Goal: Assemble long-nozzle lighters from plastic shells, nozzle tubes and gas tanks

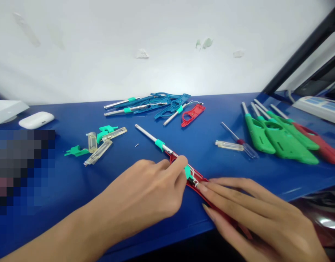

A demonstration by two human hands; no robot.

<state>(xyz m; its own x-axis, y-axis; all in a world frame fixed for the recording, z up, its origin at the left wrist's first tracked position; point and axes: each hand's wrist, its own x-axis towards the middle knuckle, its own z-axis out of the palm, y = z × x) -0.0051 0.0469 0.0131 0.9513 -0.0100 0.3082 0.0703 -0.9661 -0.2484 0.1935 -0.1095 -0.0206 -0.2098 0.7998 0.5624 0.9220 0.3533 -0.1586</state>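
A red lighter half-shell (202,179) lies open near the desk's front edge. A metal lighter tube (148,134) with a green collar extends from it toward the upper left. My left hand (153,185) has its fingers curled, with thumb and index at a green trigger (187,172) inside the shell; the exact pinch is partly hidden. White wire (195,180) loops beside the trigger. My right hand (255,207) holds the shell's lower end, fingertips above and thumb below, covering much of it. One fingertip rests by the wire.
Green triggers (76,150) and clear fuel tanks (98,153) lie left. Blue half-shells (171,105), tubes and a red half-shell (193,115) lie behind. To the right are a fuel tank (229,146), screwdriver (241,142), several green lighters (287,142) and a power strip (320,108). A white case (36,120) sits left.
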